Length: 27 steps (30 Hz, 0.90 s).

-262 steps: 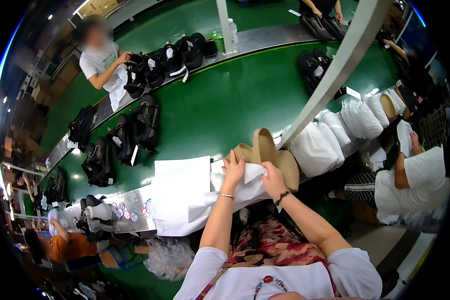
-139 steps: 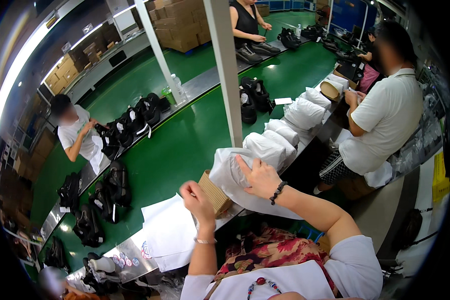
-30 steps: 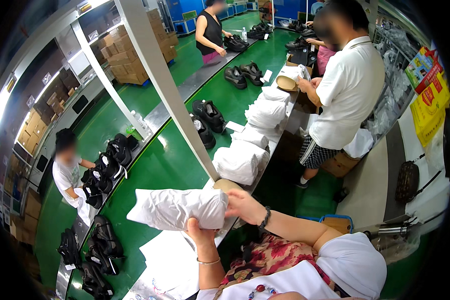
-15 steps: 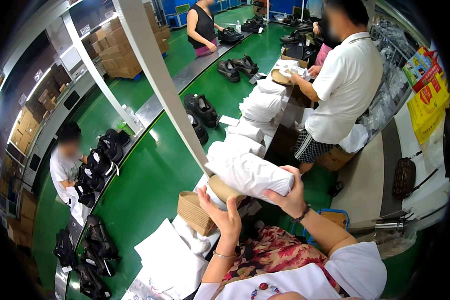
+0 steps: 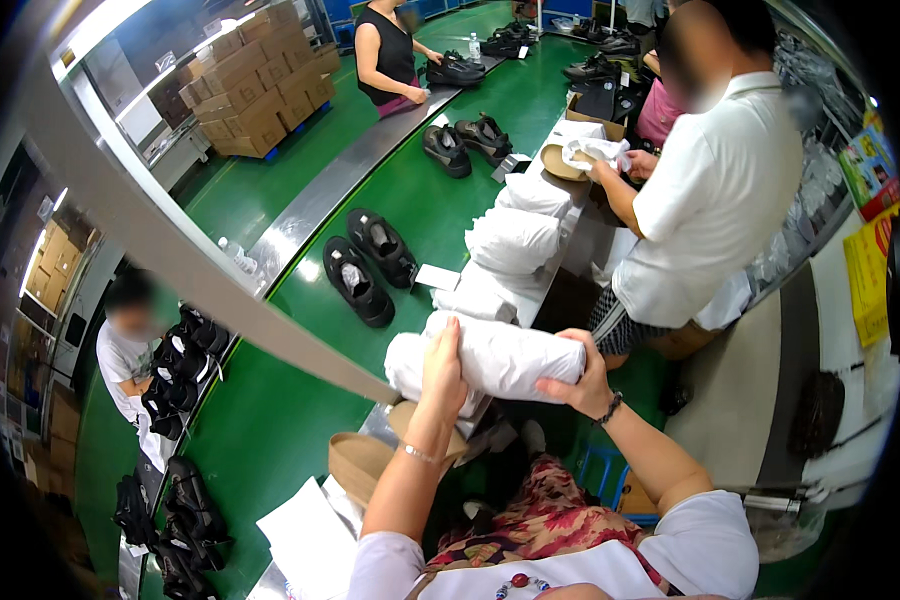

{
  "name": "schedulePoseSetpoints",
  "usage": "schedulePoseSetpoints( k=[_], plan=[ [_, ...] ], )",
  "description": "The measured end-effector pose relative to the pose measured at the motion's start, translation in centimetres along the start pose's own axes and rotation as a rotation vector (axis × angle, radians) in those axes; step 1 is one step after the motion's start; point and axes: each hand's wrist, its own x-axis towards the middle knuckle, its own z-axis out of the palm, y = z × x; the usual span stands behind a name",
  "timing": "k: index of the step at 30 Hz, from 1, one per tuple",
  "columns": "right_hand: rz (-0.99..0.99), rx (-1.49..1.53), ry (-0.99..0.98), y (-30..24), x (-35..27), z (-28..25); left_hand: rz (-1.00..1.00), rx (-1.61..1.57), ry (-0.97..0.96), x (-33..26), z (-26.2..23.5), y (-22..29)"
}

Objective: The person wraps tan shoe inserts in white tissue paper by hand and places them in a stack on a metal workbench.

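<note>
A white paper-wrapped bundle (image 5: 515,358) is held level between my two hands, over the inner edge of the line. My right hand (image 5: 582,376) grips its right end, thumb on the near side. At its left end my left hand (image 5: 444,368) presses in, fingers together and pointing up. Behind my left hand lies another white wrapped bundle (image 5: 405,362), partly hidden. Below my left wrist sit curved tan cardboard inserts (image 5: 360,465), next to white paper sheets (image 5: 305,540).
Several white wrapped bundles (image 5: 513,240) line the ledge ahead. Black shoes (image 5: 358,278) stand on the green belt (image 5: 280,400). A slanting white post (image 5: 270,320) crosses at left. At right a co-worker (image 5: 710,190) handles white paper. Other people stand across the belt.
My left hand has risen from beside the cardboard inserts, where it was open, onto the left end of the bundle. The right hand still grips its right end. The view has shifted.
</note>
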Motion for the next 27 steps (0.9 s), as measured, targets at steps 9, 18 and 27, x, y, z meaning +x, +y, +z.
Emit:
schedulePoseSetpoints(
  k=[9,18,27],
  plan=[
    [0.125,0.032,0.054,16.4,18.4,-8.7,0.105,0.603,-0.06,27.2,9.3,-5.3],
    [0.215,-0.144,0.005,29.8,22.1,-6.5,0.085,1.184,0.271,40.6,4.1,-13.2],
    [0.282,-0.144,0.092,32.5,20.4,-4.9,-0.147,0.928,0.017,41.5,2.6,-13.4]
  ],
)
